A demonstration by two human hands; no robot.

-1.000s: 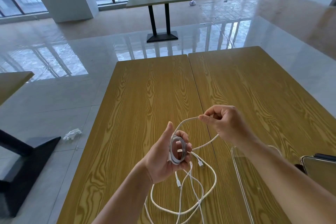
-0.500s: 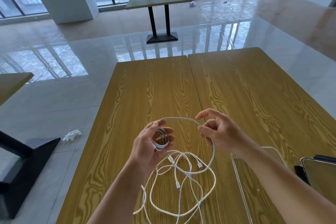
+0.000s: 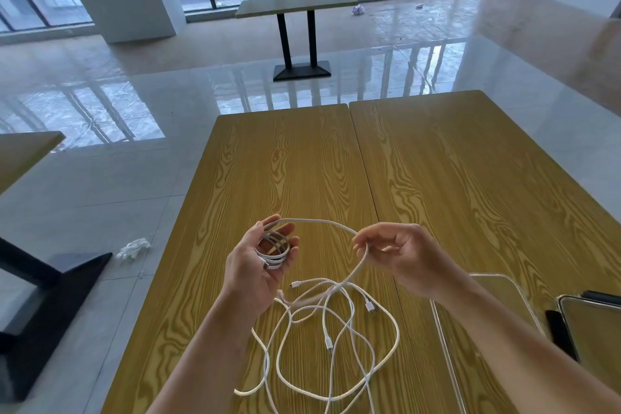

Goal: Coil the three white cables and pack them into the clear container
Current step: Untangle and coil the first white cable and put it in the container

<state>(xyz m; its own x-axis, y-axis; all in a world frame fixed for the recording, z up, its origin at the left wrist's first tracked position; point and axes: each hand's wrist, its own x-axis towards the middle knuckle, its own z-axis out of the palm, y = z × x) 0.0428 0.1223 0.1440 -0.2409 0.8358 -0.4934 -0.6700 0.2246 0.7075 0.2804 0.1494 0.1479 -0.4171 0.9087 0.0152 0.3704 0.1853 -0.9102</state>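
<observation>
Cables (image 3: 322, 323) loose on wood-grain table (image 3: 302, 171), glossy tile floor (image 3: 100, 178); left hand (image 3: 260, 265) grips coil (image 3: 274, 250), right hand (image 3: 400, 254) pinches strand.

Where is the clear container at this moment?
In the head view, the clear container lies on the wooden table at lower right, under the right forearm, beside the loose white cables.

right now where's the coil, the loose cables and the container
coil (image 3: 274, 250), head view, on the wound loops in the left hand
loose cables (image 3: 336, 329), head view, on a strand of the tangle on the table
container (image 3: 500, 292), head view, on its clear far wall
</observation>
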